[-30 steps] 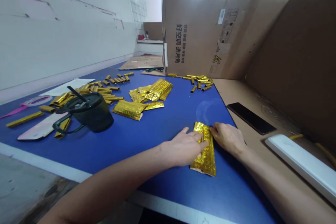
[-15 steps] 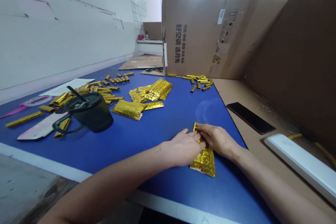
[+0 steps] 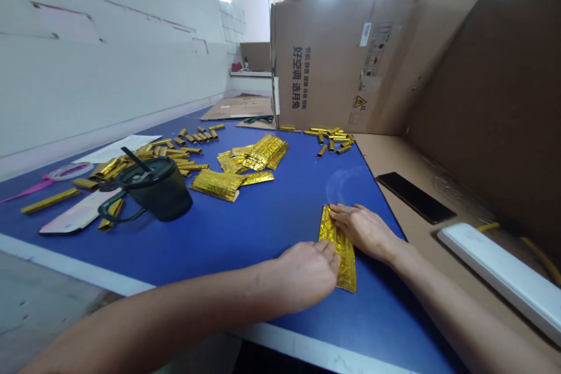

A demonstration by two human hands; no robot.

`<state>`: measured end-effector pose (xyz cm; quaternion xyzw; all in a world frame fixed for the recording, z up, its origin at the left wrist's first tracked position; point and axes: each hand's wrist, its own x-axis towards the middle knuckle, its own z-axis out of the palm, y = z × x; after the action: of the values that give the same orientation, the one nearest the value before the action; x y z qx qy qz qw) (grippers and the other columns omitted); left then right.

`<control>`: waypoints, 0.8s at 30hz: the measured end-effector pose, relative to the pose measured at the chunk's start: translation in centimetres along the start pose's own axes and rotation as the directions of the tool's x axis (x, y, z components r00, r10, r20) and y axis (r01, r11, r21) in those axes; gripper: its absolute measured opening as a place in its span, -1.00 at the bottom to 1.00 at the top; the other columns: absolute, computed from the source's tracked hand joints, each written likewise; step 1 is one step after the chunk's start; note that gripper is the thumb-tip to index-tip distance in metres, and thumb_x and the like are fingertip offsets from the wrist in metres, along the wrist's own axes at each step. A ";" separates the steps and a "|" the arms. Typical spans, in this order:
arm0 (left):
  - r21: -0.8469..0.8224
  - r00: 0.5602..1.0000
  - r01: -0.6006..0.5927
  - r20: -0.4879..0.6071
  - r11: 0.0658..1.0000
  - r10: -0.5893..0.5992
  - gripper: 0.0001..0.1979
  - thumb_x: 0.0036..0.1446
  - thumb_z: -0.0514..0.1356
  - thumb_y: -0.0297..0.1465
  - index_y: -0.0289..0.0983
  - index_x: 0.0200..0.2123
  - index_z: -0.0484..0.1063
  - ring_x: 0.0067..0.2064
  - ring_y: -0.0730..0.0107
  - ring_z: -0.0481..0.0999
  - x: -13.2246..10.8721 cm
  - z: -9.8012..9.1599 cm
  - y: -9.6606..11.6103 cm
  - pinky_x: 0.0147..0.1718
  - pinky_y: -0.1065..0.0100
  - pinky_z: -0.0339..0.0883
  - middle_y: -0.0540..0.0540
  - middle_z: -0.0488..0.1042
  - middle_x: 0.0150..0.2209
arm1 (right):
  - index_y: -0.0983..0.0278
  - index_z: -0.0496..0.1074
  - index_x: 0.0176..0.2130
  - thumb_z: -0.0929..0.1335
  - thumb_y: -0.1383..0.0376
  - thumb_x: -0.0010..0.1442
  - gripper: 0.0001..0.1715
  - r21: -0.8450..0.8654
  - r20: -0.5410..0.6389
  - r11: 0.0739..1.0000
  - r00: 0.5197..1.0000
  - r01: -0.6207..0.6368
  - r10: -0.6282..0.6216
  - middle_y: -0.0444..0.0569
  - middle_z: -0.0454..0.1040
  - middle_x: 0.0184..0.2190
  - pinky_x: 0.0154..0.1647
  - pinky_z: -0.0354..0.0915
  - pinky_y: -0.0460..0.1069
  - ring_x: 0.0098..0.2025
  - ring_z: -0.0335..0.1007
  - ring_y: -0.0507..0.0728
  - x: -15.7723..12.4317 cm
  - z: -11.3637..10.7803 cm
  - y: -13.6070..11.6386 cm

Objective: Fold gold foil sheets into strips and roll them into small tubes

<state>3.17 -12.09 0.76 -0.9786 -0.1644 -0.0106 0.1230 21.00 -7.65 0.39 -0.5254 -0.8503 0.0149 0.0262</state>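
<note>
A flat strip of shiny gold foil-covered sheet (image 3: pixel 347 266) lies lengthwise on the blue table in front of me. My left hand (image 3: pixel 309 272) is closed, its curled fingers pressed on the near left part of the strip; their tips are partly hidden. Across the far right side, my right hand (image 3: pixel 366 231) rests with its fingers stretched out together, their tips touching the strip near its far end. Some of the strip is covered by both hands.
Flat gold pieces (image 3: pixel 265 152) lie mid-table. Small gold tubes (image 3: pixel 193 139) spread behind a dark lidded mug (image 3: pixel 162 193) with a straw. A phone (image 3: pixel 415 196) and a white bar-shaped device (image 3: pixel 504 274) sit on cardboard at right. A large carton (image 3: pixel 333 64) stands behind.
My left hand has slid toward me along the gold strip, uncovering its far left part, and its fingers are more curled. The right hand has hardly moved.
</note>
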 end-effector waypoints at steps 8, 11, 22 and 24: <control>-0.160 0.995 0.089 -0.026 0.983 -0.094 -0.63 0.09 -0.08 -0.48 -0.37 0.00 0.12 -0.11 0.27 0.32 -0.7 -0.3 0.3 -0.18 0.31 0.20 -0.22 0.35 -0.16 | 0.14 0.31 -0.07 0.09 0.23 0.17 -0.61 0.023 -0.025 1.000 1.000 -0.007 0.007 -0.09 0.21 0.08 0.03 -0.01 0.19 0.10 0.08 0.12 -0.4 -0.1 0.1; -0.185 0.991 0.115 -0.040 0.976 -0.124 -0.60 0.12 -0.12 -0.46 -0.33 0.07 0.03 -0.11 0.29 0.32 -0.8 -0.3 0.4 -0.16 0.31 0.18 -0.20 0.33 -0.14 | 0.14 0.27 -0.02 0.10 0.17 0.17 -0.58 0.046 0.011 0.999 1.000 -0.011 0.011 -0.06 0.17 0.10 0.04 -0.02 0.20 0.12 0.04 0.14 -0.6 -0.4 0.2; -0.093 0.994 0.106 -0.012 0.990 -0.107 -0.65 0.12 -0.11 -0.48 -0.38 0.00 0.14 0.03 0.22 0.20 -1.0 0.4 0.9 -0.10 0.28 0.15 -0.25 0.26 -0.02 | 0.16 0.14 0.09 0.10 0.07 0.16 -0.46 0.057 -0.008 0.997 0.998 -0.059 0.059 0.01 0.08 0.14 0.04 -0.01 0.18 0.15 -0.05 0.20 -0.7 -0.1 0.6; -0.086 0.994 0.109 0.004 0.990 -0.110 -0.64 0.12 -0.11 -0.48 -0.38 0.01 0.12 0.04 0.22 0.20 -1.0 0.3 0.9 -0.09 0.27 0.14 -0.25 0.25 0.00 | 0.16 0.14 0.09 0.10 0.06 0.16 -0.46 0.058 -0.008 0.997 0.998 -0.056 0.057 0.02 0.09 0.14 0.04 0.00 0.17 0.15 -0.05 0.20 -0.7 -0.2 0.5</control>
<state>2.50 -13.21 0.21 -0.9725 -0.2172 -0.0250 0.0799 21.79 -8.02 0.50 -0.5484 -0.8342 0.0376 0.0449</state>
